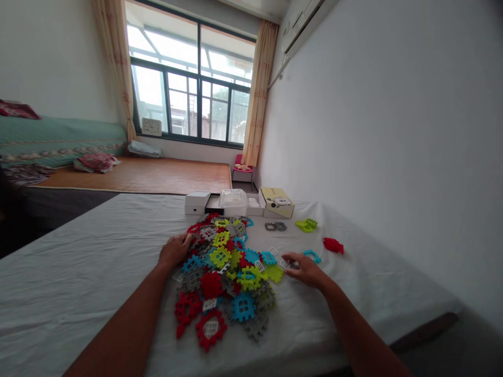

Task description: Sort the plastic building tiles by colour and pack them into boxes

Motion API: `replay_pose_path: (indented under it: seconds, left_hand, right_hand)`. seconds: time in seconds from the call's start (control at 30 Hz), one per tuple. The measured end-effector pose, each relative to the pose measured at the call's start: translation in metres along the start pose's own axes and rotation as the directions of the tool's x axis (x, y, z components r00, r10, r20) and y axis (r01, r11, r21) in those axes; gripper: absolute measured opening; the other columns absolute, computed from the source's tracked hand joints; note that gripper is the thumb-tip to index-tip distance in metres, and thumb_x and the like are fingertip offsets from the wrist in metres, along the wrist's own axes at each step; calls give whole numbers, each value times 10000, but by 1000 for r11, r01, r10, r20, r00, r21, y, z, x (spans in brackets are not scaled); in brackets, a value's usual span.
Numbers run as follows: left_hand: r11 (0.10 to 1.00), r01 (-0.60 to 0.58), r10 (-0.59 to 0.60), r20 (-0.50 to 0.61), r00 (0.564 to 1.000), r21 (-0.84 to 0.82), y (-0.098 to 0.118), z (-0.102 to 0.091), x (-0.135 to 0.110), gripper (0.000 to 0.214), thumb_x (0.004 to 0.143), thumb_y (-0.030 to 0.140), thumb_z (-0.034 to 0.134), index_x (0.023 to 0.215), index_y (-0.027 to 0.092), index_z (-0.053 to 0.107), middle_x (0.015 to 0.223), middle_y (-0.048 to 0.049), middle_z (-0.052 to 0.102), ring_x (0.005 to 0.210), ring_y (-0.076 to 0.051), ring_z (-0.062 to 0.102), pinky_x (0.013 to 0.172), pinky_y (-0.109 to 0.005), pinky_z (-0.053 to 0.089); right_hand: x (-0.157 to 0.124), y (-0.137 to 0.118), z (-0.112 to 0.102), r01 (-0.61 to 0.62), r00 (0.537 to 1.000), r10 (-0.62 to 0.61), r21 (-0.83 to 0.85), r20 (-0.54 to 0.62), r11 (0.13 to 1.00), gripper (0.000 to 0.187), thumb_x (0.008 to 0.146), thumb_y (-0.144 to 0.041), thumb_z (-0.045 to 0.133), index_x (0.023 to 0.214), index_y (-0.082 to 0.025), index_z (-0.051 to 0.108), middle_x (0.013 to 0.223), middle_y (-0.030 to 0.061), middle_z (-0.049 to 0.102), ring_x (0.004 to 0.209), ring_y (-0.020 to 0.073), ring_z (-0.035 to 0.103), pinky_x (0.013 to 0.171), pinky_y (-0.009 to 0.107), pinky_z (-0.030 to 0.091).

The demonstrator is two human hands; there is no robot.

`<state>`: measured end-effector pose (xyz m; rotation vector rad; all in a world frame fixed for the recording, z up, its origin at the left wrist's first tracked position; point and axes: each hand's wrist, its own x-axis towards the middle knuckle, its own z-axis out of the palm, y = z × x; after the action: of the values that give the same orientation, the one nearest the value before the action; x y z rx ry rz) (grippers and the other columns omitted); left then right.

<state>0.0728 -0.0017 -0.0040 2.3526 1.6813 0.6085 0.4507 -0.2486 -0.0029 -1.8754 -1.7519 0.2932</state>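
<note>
A heap of notched plastic building pieces in red, grey, blue and lime green (221,256) covers the middle of the bed. At the heap's left edge is my left hand (174,250), its fingers close together against the pieces; what they hold, if anything, is hidden. My right hand (304,268) is just right of the heap, with thumb and fingers around a small white lattice piece (284,264). Another white lattice piece (273,251) lies near those fingertips. Just beyond the right hand lies a blue ring-shaped piece (312,256).
Sorted apart at the right are red pieces (333,245), lime green pieces (306,225) and grey pieces (275,226). Behind the heap stand a white box (197,203), a clear plastic container (233,199) and a yellow box (277,202). A white wall (385,157) rises on the right.
</note>
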Motion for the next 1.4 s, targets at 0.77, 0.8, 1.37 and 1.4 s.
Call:
replay_pose_path:
  seconds: [0.77, 0.8, 1.37, 1.4]
  left_hand:
    - [1000, 12, -12, 4, 1000, 25, 3, -2, -3, 493, 909, 447, 259, 1059, 215, 668, 1084, -109, 684, 1024, -274, 601, 741, -311, 448]
    - [1000, 13, -13, 5, 1000, 24, 2, -1, -2, 493, 908, 446, 259, 1055, 215, 669, 1085, -110, 683, 1024, -278, 600, 742, -316, 450]
    - [996, 20, -27, -70, 997, -90, -4, 9, 2, 424, 895, 420, 326, 962, 206, 686, 1043, -119, 688, 1009, -292, 598, 779, -353, 444]
    - [994, 23, -31, -79, 996, -103, -5, 9, 2, 426, 902, 410, 319, 982, 203, 682, 1054, -119, 684, 1010, -285, 598, 783, -347, 443]
  right_hand:
    - [15, -70, 46, -15, 988, -38, -333, -152, 943, 233, 836, -414, 559, 949, -227, 641, 974, 50, 681, 932, 200, 581, 818, 281, 410]
    - [16, -70, 49, -26, 983, -32, -313, -181, 949, 215, 822, -408, 573, 907, -223, 641, 939, 47, 681, 902, 198, 585, 803, 278, 412]
    - [-21, 59, -6, -403, 800, 193, -271, -569, 874, 414, 709, -240, 526, 1098, -105, 570, 1132, 157, 617, 1087, 262, 555, 945, 364, 407]
    - [-24, 62, -5, -418, 803, 211, -274, -557, 866, 431, 731, -280, 529, 1128, -115, 563, 1173, 149, 605, 1115, 259, 542, 954, 357, 401]
